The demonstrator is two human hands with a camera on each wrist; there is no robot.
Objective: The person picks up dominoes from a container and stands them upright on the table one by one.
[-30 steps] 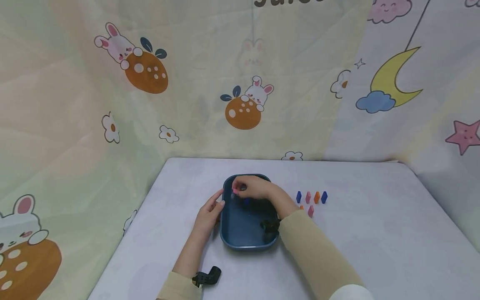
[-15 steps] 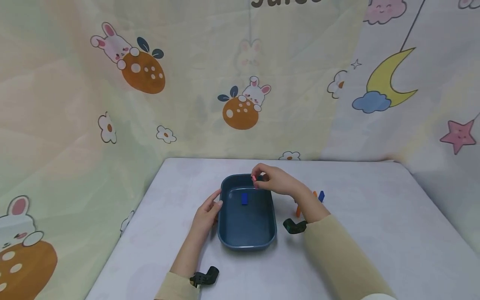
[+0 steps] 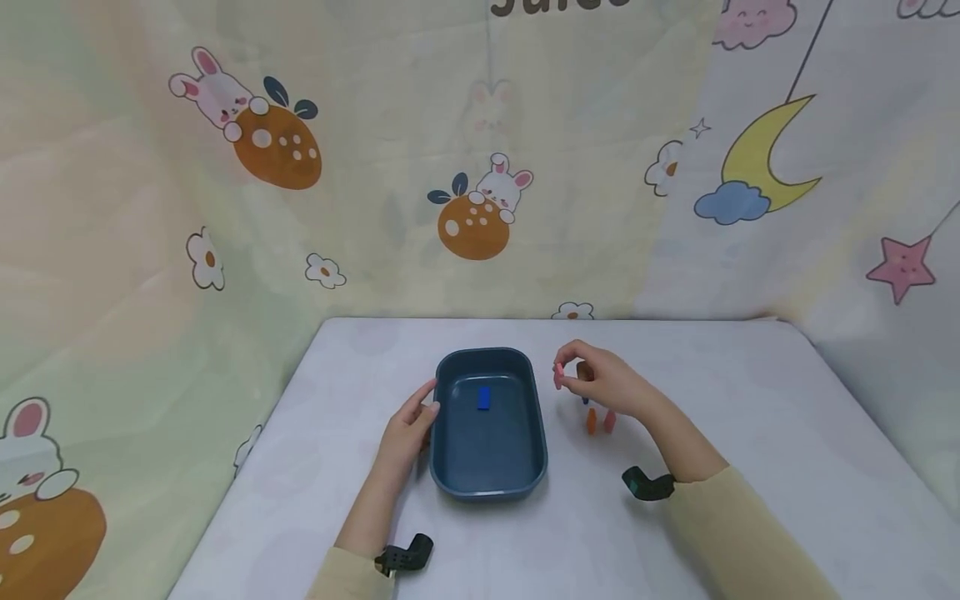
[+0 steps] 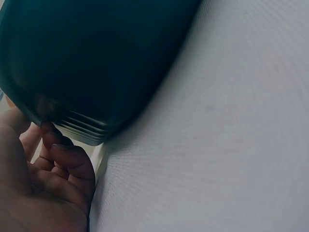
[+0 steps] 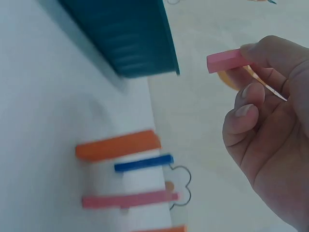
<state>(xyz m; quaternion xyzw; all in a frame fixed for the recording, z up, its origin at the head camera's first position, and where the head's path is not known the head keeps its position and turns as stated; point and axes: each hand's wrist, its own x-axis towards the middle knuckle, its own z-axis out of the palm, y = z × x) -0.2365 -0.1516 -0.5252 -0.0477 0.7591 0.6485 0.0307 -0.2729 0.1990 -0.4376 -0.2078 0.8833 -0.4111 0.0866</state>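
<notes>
A dark blue-green tray (image 3: 491,462) stands on the white table, with one blue block (image 3: 483,398) lying in its far half. My left hand (image 3: 407,429) holds the tray's left side; the left wrist view has its bent fingers (image 4: 72,162) at the rim. To the right of the tray, my right hand (image 3: 609,382) pinches a small pink block (image 5: 223,62) between thumb and fingertips, raised above the table. Below that hand, an orange block (image 3: 592,422) and another pink block (image 3: 610,422) stand upright. My right hand hides most of the row behind them.
The right wrist view shows a standing orange block (image 5: 118,145), a blue block (image 5: 144,163) and a pink block (image 5: 128,199) near the tray. A printed cloth backdrop (image 3: 390,208) rises behind the table's far edge.
My right hand has moved right, from over the tray's far end to beside it, with the pink block still pinched. The blue block in the tray is uncovered. My left hand stays at the tray.
</notes>
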